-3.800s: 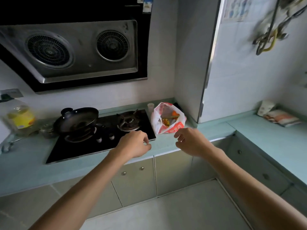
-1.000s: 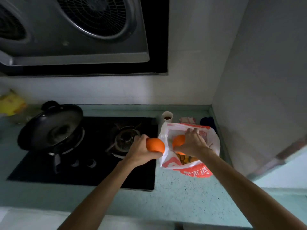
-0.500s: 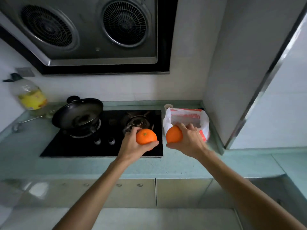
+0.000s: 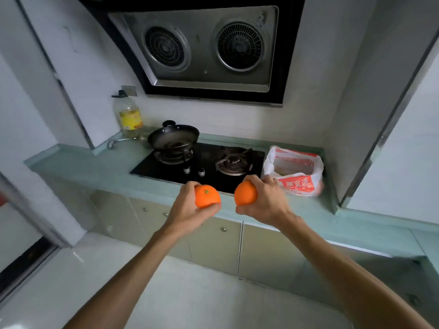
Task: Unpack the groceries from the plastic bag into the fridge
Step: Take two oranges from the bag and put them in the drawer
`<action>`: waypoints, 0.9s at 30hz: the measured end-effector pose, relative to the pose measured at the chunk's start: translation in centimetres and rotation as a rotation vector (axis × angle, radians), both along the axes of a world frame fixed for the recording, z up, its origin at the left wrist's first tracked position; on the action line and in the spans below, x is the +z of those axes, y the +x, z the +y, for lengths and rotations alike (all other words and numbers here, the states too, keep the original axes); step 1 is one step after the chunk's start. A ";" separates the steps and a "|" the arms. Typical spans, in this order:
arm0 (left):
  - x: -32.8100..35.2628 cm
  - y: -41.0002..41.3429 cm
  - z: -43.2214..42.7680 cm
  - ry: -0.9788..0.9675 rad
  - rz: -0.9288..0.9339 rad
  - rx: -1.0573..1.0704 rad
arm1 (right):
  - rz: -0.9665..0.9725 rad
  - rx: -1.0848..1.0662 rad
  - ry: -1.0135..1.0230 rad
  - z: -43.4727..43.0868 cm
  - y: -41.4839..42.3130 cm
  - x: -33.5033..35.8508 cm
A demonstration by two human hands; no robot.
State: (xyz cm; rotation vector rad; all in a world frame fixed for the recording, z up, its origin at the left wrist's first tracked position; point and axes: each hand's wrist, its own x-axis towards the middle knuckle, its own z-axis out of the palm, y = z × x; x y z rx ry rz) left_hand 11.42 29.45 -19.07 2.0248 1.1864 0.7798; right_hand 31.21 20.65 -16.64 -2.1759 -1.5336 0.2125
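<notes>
My left hand (image 4: 187,210) holds an orange (image 4: 206,196) with its green stem end facing me. In my right hand (image 4: 268,203) is a second orange (image 4: 245,193). Both hands hover in front of the counter edge, away from the bag. The white and red plastic bag (image 4: 297,172) stands open on the teal counter, at the right of the hob; what it holds is mostly hidden. No fridge can be made out for certain; a tall pale surface with a metal edge (image 4: 389,129) rises at the right.
A black gas hob (image 4: 202,165) carries a dark wok (image 4: 174,138) on its left burner. An oil bottle (image 4: 128,115) stands at the back left. The range hood (image 4: 204,48) hangs overhead. Cabinet doors (image 4: 213,238) sit below the teal counter (image 4: 95,167). A doorway lies at the left.
Both hands have drawn back from the bag with an orange each. The view has pulled away from the counter and shows more of the floor and left wall.
</notes>
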 end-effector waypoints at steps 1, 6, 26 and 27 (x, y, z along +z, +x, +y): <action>-0.1 -1.6 -1.3 -0.003 -0.002 0.037 | 0.010 0.026 0.004 -0.7 -1.3 0.0; 0.4 -10.6 -6.6 -0.010 -0.025 0.221 | 0.040 0.190 0.018 -3.0 -9.5 0.7; 4.3 -57.7 -19.9 0.148 -0.076 0.899 | 0.233 0.928 0.139 -2.0 -56.6 2.4; 4.6 -59.8 -20.7 0.150 -0.098 0.937 | 0.252 0.951 0.141 -2.2 -58.9 2.5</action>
